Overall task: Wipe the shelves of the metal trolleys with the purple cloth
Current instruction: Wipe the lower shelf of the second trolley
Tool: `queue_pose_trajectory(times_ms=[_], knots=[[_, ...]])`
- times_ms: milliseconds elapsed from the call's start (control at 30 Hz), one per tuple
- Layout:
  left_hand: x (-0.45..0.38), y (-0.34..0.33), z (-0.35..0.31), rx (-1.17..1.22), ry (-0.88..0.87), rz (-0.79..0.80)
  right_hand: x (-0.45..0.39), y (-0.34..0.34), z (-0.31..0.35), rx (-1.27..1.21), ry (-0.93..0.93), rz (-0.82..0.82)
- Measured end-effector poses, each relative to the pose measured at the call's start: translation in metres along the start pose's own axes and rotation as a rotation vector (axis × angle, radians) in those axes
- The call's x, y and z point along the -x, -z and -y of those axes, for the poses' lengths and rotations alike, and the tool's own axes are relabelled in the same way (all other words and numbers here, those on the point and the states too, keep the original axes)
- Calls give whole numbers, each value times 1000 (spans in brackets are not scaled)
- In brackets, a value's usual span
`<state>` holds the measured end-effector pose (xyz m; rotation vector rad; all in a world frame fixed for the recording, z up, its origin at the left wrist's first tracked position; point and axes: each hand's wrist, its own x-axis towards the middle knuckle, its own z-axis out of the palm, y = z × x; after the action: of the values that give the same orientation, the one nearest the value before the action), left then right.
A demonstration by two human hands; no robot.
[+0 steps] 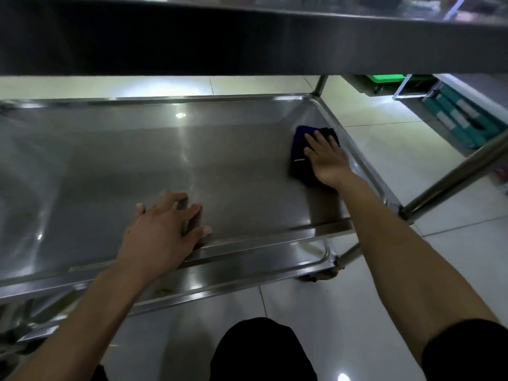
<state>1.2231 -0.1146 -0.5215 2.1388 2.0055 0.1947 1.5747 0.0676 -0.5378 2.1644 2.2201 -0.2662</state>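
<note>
My right hand (327, 158) presses flat, fingers straight, on the cloth (301, 160) in the shelf's (115, 166) far right corner. My left hand (162, 232), fingers spread, rests on its near rim.

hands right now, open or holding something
Left hand: open, fingers spread on the middle shelf, holding nothing.
Right hand: open, pressing flat on the purple cloth.
</note>
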Motion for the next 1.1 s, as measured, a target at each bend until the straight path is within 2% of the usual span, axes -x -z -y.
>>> queue_pose_trajectory(times_ms=[133,233,467,733,1000,1100], knots=[[-6,-2,-3,-56,-37,42,4,6,-29,38,8,-8],[-7,-2,-5,-101,-64,49,19,4,-27,-38,-61,11],[-15,1,-10,-137,-71,40,97,-17,-9,-197,-32,-46],[-24,2,-6,-98,-80,37,159,-18,30,-244,-23,-29],[-20,2,-2,-110,-135,11,218,-69,88,-249,42,-299],[-6,7,9,46,-149,5,211,-73,90,-229,38,-318]])
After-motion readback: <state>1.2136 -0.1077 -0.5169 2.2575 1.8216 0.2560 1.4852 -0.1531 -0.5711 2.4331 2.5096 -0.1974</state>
